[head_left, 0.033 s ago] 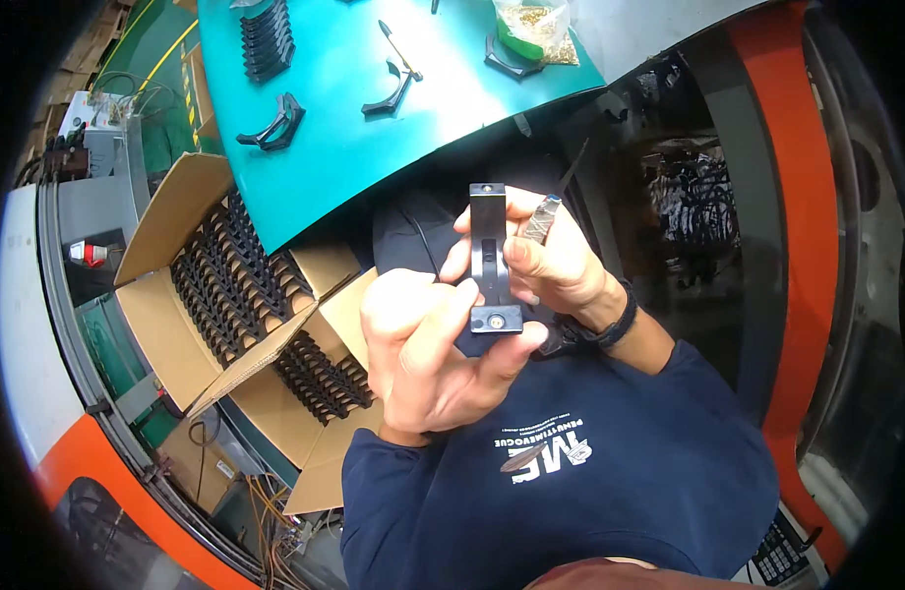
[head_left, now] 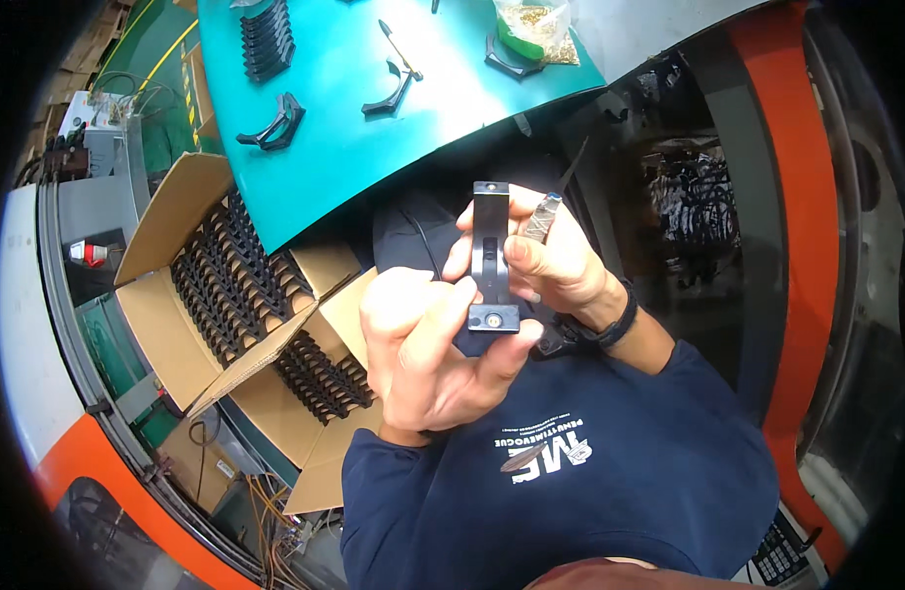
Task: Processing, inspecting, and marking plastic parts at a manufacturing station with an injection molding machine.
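a teal worktable (head_left: 325, 167) stands above open cardboard boxes (head_left: 167, 324).

Cardboard boxes (head_left: 167, 324) of black parts beside teal table (head_left: 334, 138).

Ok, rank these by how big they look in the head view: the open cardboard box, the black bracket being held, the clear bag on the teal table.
1. cardboard box, clearly largest.
2. black bracket in both hands, though nearness to the camera enlarges it.
3. clear bag, smallest, but cut off by the top edge.
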{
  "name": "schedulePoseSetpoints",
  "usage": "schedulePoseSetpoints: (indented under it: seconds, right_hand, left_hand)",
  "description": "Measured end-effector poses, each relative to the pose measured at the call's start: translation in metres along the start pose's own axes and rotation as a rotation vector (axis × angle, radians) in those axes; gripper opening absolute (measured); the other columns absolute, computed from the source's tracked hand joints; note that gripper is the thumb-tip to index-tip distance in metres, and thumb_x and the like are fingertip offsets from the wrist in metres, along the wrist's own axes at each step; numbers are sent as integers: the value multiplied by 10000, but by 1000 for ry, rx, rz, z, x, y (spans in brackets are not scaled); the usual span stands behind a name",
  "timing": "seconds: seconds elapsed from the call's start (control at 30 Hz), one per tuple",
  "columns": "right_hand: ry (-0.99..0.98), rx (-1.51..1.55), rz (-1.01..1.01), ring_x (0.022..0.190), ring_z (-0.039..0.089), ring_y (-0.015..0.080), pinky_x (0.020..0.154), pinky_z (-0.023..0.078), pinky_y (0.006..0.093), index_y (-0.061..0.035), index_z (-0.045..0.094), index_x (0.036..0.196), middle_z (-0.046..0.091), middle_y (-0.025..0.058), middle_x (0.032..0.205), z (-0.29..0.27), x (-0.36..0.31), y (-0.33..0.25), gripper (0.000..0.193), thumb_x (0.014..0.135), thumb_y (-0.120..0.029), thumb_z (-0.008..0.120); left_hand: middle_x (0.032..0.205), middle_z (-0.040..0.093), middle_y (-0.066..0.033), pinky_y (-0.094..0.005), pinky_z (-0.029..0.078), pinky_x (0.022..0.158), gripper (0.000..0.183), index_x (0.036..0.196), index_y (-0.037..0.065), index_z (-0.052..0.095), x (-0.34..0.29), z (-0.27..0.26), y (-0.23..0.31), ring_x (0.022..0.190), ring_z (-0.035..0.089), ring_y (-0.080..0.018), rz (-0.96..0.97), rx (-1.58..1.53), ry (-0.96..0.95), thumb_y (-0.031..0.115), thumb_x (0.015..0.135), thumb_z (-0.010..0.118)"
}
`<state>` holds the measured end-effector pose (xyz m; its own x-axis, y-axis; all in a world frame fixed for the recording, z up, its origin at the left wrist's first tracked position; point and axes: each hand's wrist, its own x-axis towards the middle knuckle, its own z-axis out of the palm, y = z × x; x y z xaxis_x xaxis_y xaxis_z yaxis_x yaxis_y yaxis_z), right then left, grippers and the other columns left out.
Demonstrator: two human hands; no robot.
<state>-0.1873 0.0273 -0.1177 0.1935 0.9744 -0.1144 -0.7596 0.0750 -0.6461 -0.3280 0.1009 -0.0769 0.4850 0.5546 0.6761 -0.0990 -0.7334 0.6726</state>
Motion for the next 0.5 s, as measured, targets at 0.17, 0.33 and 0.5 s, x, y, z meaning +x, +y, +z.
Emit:
schedulePoseSetpoints:
  seconds: [0.17, 0.33, 0.5]
  right_hand:
    - [43, -74, -164, 530, 510, 34, 426, 359, 168, -45, 554, 1125, 695, 158, 1028, -13, 2, -10, 378, 846, -194, 759]
    - [196, -327, -156, 541, 463, 5, 441, 324, 157, -62, 565, 1055, 682, 147, 986, -33, -8, -17, 305, 824, -98, 762]
    - [574, -293, 326, 487, 415, 7, 397, 272, 177, -71, 588, 911, 639, 25, 786, -121, -39, 0, 184, 854, -154, 743]
  left_hand:
    - [950, 629, -180, -421, 469, 882, 366, 1091, -95, 618, -2, 4, -12, 897, 598, -304, -23, 67, 8, 86, 779, 685]
    - [1005, 632, -178, -395, 482, 899, 323, 1103, -88, 626, -18, 9, -34, 949, 615, -270, -211, 35, 19, 95, 840, 667]
    - [942, 648, -158, -356, 490, 854, 150, 969, -61, 653, -16, 12, -61, 903, 622, -272, -406, 40, 107, -28, 825, 626]
